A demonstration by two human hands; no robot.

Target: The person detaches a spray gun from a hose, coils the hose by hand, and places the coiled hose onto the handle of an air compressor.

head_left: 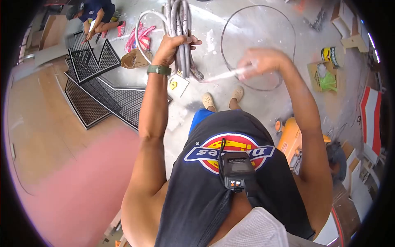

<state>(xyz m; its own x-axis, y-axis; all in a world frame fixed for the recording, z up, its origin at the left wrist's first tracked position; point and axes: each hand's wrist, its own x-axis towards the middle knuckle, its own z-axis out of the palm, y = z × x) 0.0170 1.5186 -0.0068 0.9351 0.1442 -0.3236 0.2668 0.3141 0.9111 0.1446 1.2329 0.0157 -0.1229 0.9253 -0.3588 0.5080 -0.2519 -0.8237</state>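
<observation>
My left hand [170, 48], with a green band at the wrist, is wrapped round a bundle of grey coiled hose [179, 22] held up in front of me. The lower loops of the bundle hang below my fingers, and a paler loop [140, 31] bows out to the left. On the right, my right hand [263, 62] is closed on a pale length of the hose [224, 75], which stretches across from the bottom of the bundle. This hand and the hose in it are smeared by motion.
A large thin dark ring [222, 49] lies on the concrete floor. Black mesh panels [119, 99] lie at left, near a crouching person [96, 14]. An orange machine [290, 133] stands by my right side. A bucket [330, 57] and a cardboard piece with a green bag [328, 81] are farther right.
</observation>
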